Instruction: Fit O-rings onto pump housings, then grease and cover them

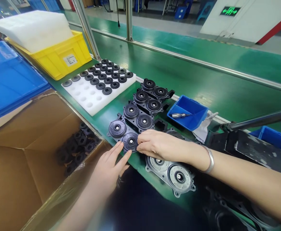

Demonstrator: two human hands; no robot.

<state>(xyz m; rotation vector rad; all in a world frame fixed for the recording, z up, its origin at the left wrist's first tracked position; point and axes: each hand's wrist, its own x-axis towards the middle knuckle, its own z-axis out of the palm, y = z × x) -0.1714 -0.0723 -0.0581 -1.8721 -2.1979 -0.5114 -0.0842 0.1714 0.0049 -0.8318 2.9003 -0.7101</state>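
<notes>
A black round disc point(131, 141) sits in the near socket of a dark two-socket housing point(119, 138). My left hand point(110, 165) rests its outstretched, spread fingertips on the disc's near edge. Against the disc's right side is my right hand point(158, 146), its fingers curled together; whatever they may grip is hidden. More housings fitted with paired black discs point(144, 121) run in a row away from me. Below my right forearm lies a grey housing point(164, 175) with two pale, uncovered sockets, partly covered by my hand.
A white foam tray point(94, 107) carries several black discs. Behind it stands a yellow bin point(58, 61) with white foam. A blue tray point(198, 120) holds a screwdriver point(179, 115). At left, a cardboard box point(7, 166) contains dark rings point(79, 144). A metal rail point(193, 61) crosses behind.
</notes>
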